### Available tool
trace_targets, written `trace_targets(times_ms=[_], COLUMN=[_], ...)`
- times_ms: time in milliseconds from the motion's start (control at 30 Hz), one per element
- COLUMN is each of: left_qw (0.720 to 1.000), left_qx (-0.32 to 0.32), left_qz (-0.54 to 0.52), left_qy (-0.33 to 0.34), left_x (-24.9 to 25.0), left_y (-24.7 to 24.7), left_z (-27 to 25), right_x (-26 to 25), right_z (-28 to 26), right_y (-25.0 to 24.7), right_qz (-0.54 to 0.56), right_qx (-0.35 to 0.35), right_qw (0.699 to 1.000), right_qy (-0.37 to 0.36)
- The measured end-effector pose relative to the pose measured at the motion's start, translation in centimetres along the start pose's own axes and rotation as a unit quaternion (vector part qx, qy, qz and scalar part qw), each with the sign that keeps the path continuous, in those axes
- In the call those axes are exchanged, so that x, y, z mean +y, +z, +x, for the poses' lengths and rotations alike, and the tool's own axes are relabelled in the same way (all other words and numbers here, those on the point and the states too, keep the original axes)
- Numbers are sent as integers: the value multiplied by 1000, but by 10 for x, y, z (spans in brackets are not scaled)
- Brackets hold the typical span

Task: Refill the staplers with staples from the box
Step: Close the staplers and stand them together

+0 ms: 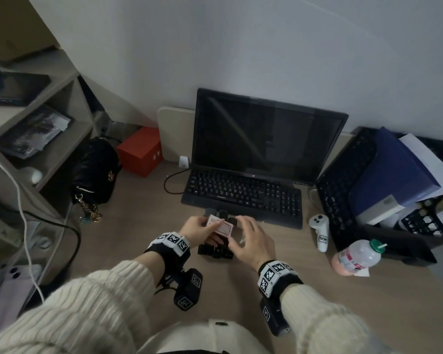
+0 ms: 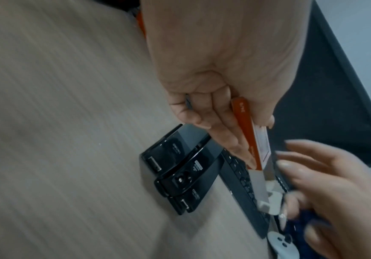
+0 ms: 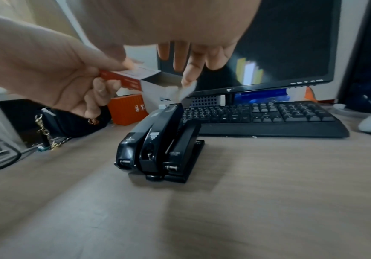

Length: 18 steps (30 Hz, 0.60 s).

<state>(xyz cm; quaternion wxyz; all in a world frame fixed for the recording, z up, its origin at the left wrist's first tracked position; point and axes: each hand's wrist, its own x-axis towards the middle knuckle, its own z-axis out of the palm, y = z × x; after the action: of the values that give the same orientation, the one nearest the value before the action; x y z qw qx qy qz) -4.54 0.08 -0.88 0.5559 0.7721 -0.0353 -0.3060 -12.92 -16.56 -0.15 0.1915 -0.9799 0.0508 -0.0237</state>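
A small white and orange staple box point(image 1: 221, 227) point(image 2: 245, 126) point(image 3: 124, 78) is held above the desk, gripped by my left hand point(image 1: 197, 227) point(image 2: 213, 70) point(image 3: 42, 73) between thumb and fingers. Its far end is open, and a white flap point(image 2: 268, 192) point(image 3: 186, 89) hangs from it. My right hand point(image 1: 251, 238) point(image 2: 335, 184) point(image 3: 193, 68) is at that end with fingers spread, its fingertips pinching the flap. Three black staplers point(image 1: 215, 250) point(image 2: 180, 168) point(image 3: 158, 143) lie shut, side by side, on the desk right under the box.
A black keyboard point(image 1: 243, 194) and a dark monitor point(image 1: 266, 139) stand just behind the staplers. To the right are a white controller point(image 1: 320, 231), a plastic bottle point(image 1: 358, 255) and a black file tray point(image 1: 356, 180). A black bag point(image 1: 95, 169) and a red box point(image 1: 141, 149) sit to the left.
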Motion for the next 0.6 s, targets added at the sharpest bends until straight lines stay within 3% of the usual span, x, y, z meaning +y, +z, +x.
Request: trace_targets(times_ms=[100,200,300,367,600], left_qw=[997,993,993,994,993], left_qx=[10,12,3,-4,-20], left_qz=[-77,-110,-104,-98,-83], left_qy=[-27,-35,-51,-58,-78], left_x=[4,6,5,6,7], left_y=[-1,-5,-7,-8,-5], left_z=[-1,0,1,2,-1], right_x=[7,21,29,28,18], right_z=[-1,3,8,9,13], right_y=[-8,-4,8,12,14], right_qz=[46,121,337,418,479], right_qx=[44,-22,-83,-84,-68], right_qw=[996,975,893,859,845], right_qy=[61,183,288,284,229])
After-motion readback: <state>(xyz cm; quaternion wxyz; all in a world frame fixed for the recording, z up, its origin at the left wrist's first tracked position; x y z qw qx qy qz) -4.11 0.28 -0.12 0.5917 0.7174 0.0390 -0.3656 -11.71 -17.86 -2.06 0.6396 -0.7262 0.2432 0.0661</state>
